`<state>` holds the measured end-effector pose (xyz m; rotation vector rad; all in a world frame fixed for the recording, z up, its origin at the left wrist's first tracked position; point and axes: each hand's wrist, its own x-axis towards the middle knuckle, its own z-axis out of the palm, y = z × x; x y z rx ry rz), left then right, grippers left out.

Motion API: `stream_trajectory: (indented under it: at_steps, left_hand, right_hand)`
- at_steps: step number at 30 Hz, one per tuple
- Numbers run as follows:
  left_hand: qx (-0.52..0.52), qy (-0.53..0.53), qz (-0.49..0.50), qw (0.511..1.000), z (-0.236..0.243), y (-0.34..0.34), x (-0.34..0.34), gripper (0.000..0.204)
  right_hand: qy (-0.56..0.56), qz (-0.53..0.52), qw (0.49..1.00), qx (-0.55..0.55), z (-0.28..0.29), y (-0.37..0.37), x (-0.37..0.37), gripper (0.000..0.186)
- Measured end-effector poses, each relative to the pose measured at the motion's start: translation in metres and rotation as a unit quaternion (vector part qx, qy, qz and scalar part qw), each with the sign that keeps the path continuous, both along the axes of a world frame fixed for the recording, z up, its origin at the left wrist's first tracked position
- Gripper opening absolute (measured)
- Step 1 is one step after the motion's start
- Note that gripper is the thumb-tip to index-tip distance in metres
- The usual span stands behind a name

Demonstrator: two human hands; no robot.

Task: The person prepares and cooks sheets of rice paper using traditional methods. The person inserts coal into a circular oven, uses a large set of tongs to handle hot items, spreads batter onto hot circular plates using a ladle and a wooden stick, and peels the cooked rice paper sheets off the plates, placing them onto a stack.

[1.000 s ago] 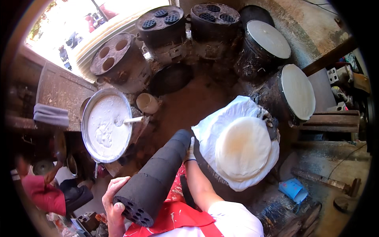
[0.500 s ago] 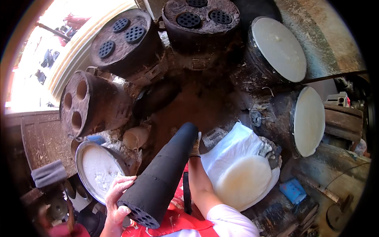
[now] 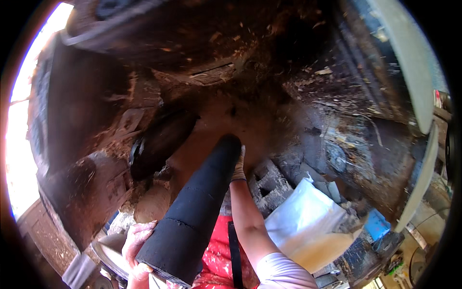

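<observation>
My left hand [image 3: 136,245], pale with white residue, grips the near end of a long column of stacked black coal briquettes [image 3: 187,209]. My right hand [image 3: 239,166], in a light glove, is closed along the column's far end. The column slants away from me above a red-stained apron [image 3: 216,250], its far end over the reddish dirt floor [image 3: 211,120]. Most of my right fingers are behind the column.
Sooty drum stoves [image 3: 82,106] ring the floor, some with pale round tops [image 3: 415,178]. A dark round pan [image 3: 161,139] lies left of centre. At lower right are concrete blocks [image 3: 262,185], a white cloth [image 3: 301,226] and a blue container [image 3: 377,224].
The view has moved down and forward in among the stoves, so they now loom large. The briquette column, still in both hands, has its far end reaching farther toward the floor between them.
</observation>
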<state>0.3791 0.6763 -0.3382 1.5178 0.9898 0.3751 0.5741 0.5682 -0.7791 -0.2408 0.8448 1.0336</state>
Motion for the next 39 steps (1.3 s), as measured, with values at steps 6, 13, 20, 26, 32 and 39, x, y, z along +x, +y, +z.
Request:
stream_trajectory:
  at_steps: [6, 13, 20, 26, 32, 39]
  left_hand:
    - [-0.018, 0.004, -0.001, 1.0, -0.092, 0.032, 0.058, 0.063]
    - [0.056, -0.033, -0.055, 0.996, -0.222, 0.052, 0.121, 0.051]
    - [0.057, -0.01, -0.096, 0.994, -0.253, 0.069, 0.191, 0.071]
    - [0.054, -0.044, -0.049, 0.996, -0.238, 0.095, 0.241, 0.05]
    - [0.012, -0.026, 0.01, 1.0, -0.24, 0.11, 0.294, 0.049]
    - [-0.015, -0.056, 0.122, 0.991, -0.241, 0.089, 0.322, 0.052]
  right_hand:
    - [-0.111, -0.009, 0.99, -0.092, -0.073, 0.042, 0.038, 0.07]
    - [-0.132, -0.017, 0.983, -0.128, -0.159, 0.083, 0.125, 0.071]
    - [-0.167, -0.011, 0.968, -0.186, -0.157, 0.092, 0.159, 0.065]
    - [-0.157, -0.004, 0.969, -0.193, -0.114, 0.057, 0.154, 0.067]
    - [-0.29, 0.059, 0.93, -0.219, -0.03, 0.027, 0.164, 0.074]
    - [-0.713, 0.198, 0.556, -0.379, 0.144, 0.052, 0.174, 0.108]
